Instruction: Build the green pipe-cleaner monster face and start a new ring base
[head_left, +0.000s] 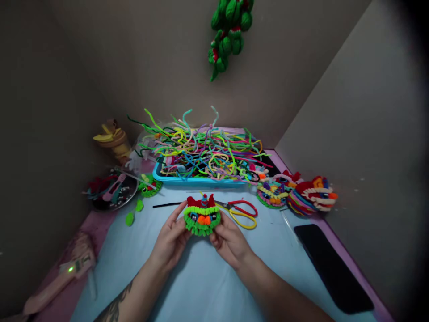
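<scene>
Both hands hold up a small pipe-cleaner face (202, 218): green fringe, red ears, an orange nose and dark eyes. My left hand (171, 239) grips its left edge with the fingers closed round it. On the other side, my right hand (229, 241) pinches its right edge. The face is lifted a little above the pale blue table top (201, 286), just in front of a pair of red and yellow scissors (240, 212).
A blue tray (197, 180) heaped with coloured pipe cleaners stands behind. Two finished pipe-cleaner faces (296, 193) lie at the right, a black phone (331, 267) nearer right. A dark plate (112, 192) and a pink glue gun (60, 277) sit left. A green figure (229, 31) hangs on the wall.
</scene>
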`<state>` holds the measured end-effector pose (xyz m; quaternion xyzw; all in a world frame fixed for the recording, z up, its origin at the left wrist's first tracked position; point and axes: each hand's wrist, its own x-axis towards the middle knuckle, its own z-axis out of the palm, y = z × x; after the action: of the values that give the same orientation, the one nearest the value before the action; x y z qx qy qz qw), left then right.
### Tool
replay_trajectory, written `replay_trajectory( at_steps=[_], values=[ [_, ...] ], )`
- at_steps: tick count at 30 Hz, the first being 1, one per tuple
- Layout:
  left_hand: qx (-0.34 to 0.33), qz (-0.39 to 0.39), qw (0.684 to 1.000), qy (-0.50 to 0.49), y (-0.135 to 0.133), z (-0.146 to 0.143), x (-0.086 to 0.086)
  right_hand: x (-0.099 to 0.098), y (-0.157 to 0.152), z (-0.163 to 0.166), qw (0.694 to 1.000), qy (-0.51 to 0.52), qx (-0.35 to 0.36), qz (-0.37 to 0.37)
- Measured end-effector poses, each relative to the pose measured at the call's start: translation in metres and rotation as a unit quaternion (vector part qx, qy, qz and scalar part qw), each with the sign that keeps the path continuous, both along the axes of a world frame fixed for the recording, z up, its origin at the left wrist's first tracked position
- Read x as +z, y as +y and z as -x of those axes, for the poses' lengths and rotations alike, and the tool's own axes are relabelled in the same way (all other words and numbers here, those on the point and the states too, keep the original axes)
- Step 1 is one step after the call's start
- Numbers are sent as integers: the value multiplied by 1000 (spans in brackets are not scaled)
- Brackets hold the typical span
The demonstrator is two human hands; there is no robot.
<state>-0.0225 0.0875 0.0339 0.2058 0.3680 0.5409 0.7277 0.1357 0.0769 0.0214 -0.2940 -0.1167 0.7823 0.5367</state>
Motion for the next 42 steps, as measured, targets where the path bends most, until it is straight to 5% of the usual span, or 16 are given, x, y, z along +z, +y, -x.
replay_trajectory(
  at_steps=[12,18,26,36,39,42],
  values=[
    [-62,0,997,-45,4,2,-1,-3,4,-3,980,-144,25,-132],
    [-30,23,998,-41,5,3,-2,9,17,-26,949,-254,-102,-156],
    [-155,-25,987,-35,-4,-6,3,12,-4,-32,943,-240,28,-228],
    [-213,-11,976,-37,-18,-16,3,10,-41,-18,825,-510,-66,-233],
    [-222,-14,974,-38,-21,-18,4,10,-46,-11,806,-537,-105,-227],
    [-229,-10,973,-40,-22,-17,3,9,-48,-7,818,-529,-119,-192]
  ],
)
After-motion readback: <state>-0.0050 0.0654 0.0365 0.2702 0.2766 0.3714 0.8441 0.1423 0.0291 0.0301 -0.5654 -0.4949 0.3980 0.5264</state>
